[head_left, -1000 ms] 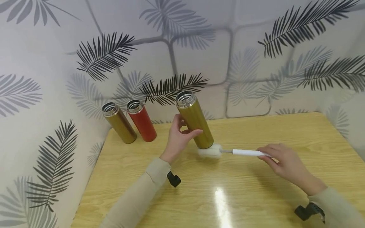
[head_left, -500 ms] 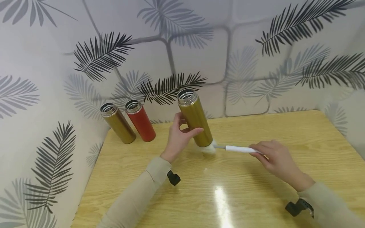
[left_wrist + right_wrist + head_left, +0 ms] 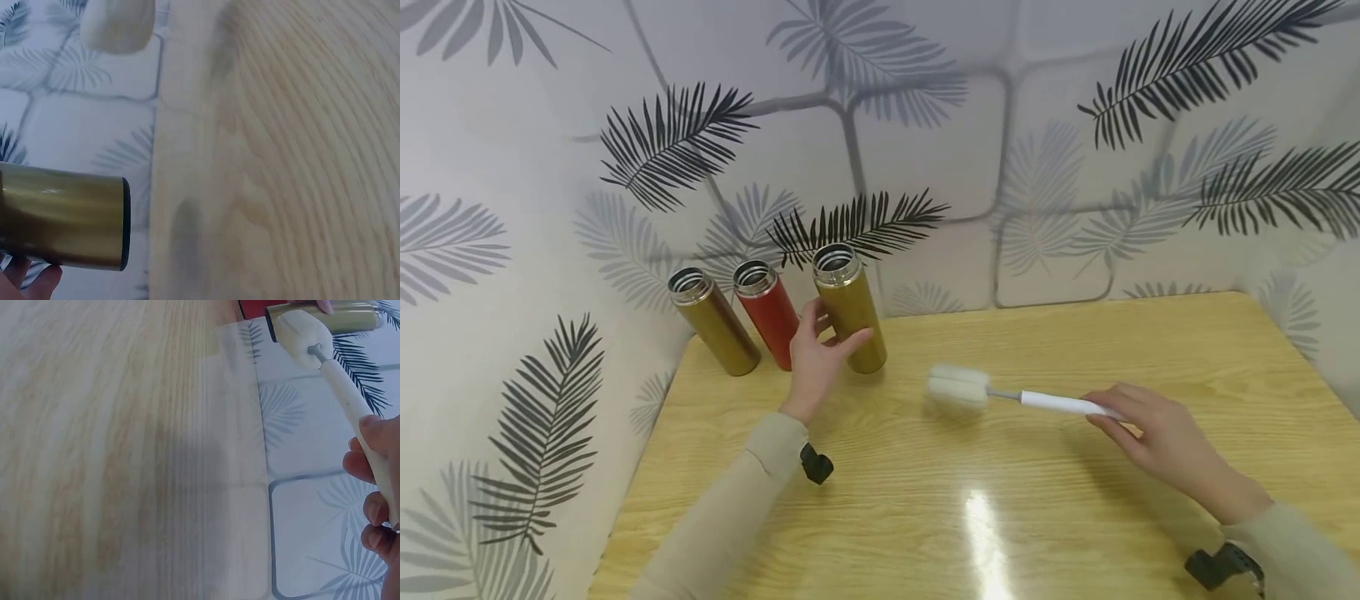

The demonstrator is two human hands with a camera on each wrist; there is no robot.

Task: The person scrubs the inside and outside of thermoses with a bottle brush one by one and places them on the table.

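My left hand [image 3: 829, 335] grips an open gold flask [image 3: 850, 312] near the table's back edge, right beside a red flask [image 3: 767, 312]. Its base is at or just above the table top. The left wrist view shows that flask [image 3: 62, 222] with my fingertips [image 3: 25, 281] under it. My right hand [image 3: 1108, 414] holds the end of a bottle brush's white handle [image 3: 1060, 404]. The brush's sponge head [image 3: 957, 387] lies low over the table, to the right of the gold flask and apart from it. The right wrist view shows the brush [image 3: 303, 334] and my fingers [image 3: 375, 506] on its handle.
A second gold flask [image 3: 713, 321] stands left of the red one at the back left corner. The wooden table [image 3: 1000, 517] is boxed in by leaf-patterned walls [image 3: 925, 150] at the back and both sides.
My left hand has carried the gold flask left and back, from the brush to beside the red flask. The sponge head has come away from the flask's base, and my right hand has drawn back slightly to the right.
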